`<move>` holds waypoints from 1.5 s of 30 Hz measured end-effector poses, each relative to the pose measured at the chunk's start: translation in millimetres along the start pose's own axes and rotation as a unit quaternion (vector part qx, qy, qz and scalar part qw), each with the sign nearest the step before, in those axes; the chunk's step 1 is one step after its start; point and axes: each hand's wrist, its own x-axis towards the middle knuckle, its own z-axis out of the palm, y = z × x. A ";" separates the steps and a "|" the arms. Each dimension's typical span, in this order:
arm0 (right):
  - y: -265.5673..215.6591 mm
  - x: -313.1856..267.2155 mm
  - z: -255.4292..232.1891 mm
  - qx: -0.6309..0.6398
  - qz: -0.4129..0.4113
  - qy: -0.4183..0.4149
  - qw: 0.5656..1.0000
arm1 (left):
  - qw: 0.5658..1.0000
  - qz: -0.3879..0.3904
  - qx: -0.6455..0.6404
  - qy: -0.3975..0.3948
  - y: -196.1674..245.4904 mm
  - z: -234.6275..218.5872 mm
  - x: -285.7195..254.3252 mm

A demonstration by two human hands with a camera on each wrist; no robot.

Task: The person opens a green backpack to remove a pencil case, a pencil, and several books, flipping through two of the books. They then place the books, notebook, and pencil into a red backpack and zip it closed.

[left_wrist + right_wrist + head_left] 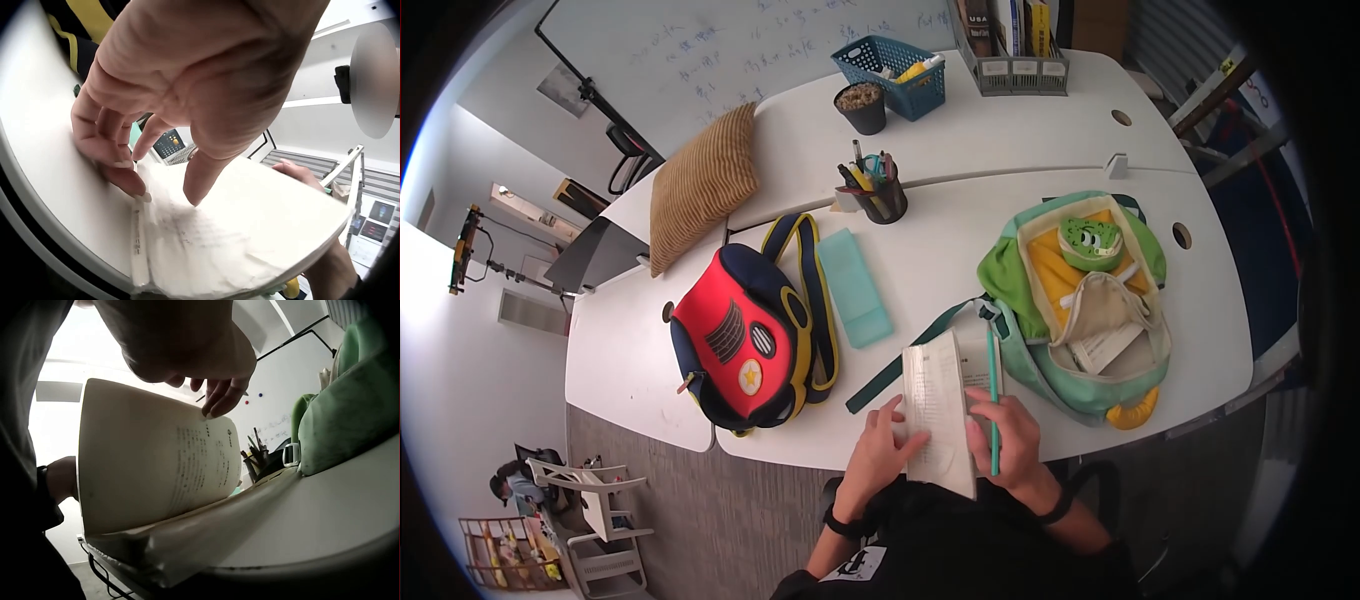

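An open book (938,415) with printed pages stands partly raised at the table's front edge, between the two hands. My left hand (884,452) grips its left side, thumb on the page and fingers curled at the outer edge, as the left wrist view shows. A slim teal pen (994,400) is held upright in my right hand (1010,440), at the book's right side. In the right wrist view the fingertips (215,411) of that hand are right at the top edge of a lifted page (156,456).
A green backpack (1090,375) lies unzipped on the right, its strap reaching toward the book. To the left are a red and navy backpack (735,340) and a teal case (855,290). Behind stand a pen holder (887,200), potted plant (862,115), blue basket (920,95) and brown cushion (705,190).
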 end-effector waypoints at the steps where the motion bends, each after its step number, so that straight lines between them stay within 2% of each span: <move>1: -0.2 -0.2 -2.2 -0.006 -0.003 0.007 1.000 | 1.000 0.001 0.004 0.003 1.2 0.9 -0.2; 3: 0.6 -0.1 -6.5 -0.017 -0.009 0.022 1.000 | 1.000 0.003 0.014 0.009 3.3 2.2 -0.3; 9: 5.8 -4.7 3.1 -0.029 0.049 -0.040 0.998 | 0.996 0.029 0.044 0.065 -4.7 14.9 7.0; 12: 2.4 -7.9 4.0 -0.062 0.059 -0.054 0.995 | 0.995 -0.070 0.017 -0.074 8.8 6.2 15.3; 15: -0.8 -3.4 -1.6 -0.091 0.061 -0.031 0.994 | 0.995 -0.041 -0.042 -0.085 20.3 2.7 8.6; 18: -1.6 3.8 -14.1 -0.106 0.056 0.022 0.993 | 0.972 -0.076 -0.211 -0.069 36.9 -12.9 3.1; 21: 1.0 10.6 -27.9 -0.100 0.052 0.077 0.991 | 0.963 -0.058 -0.264 0.006 38.9 -23.6 13.8; 25: -0.7 14.9 -42.1 -0.076 0.087 0.111 0.987 | 0.902 0.027 -0.418 0.106 50.5 -13.8 39.0; 27: 8.3 7.8 -45.6 -0.067 0.108 0.108 0.986 | 0.940 0.035 -0.337 0.038 33.6 -5.7 43.3; 30: 17.7 12.5 -64.7 -0.212 0.057 0.118 0.969 | 0.977 0.024 -0.205 -0.049 37.0 3.4 33.3; 33: 35.5 13.2 -82.6 -0.338 0.065 0.145 0.928 | 0.989 0.058 -0.093 -0.099 11.3 14.8 26.1; 35: 50.5 14.5 -95.1 -0.422 0.080 0.161 0.889 | 0.989 0.053 -0.075 -0.114 11.1 9.5 22.0; 36: 53.3 10.5 -100.1 -0.408 0.249 0.043 0.877 | 0.988 0.061 -0.075 -0.122 14.2 5.4 18.0; 42: 81.0 6.4 -89.8 -0.455 0.249 -0.006 0.855 | 0.980 0.096 -0.055 -0.165 20.7 4.4 18.9; 45: 76.8 6.4 -103.4 -0.407 0.230 -0.041 0.883 | 0.981 0.099 -0.038 -0.162 25.1 9.0 19.2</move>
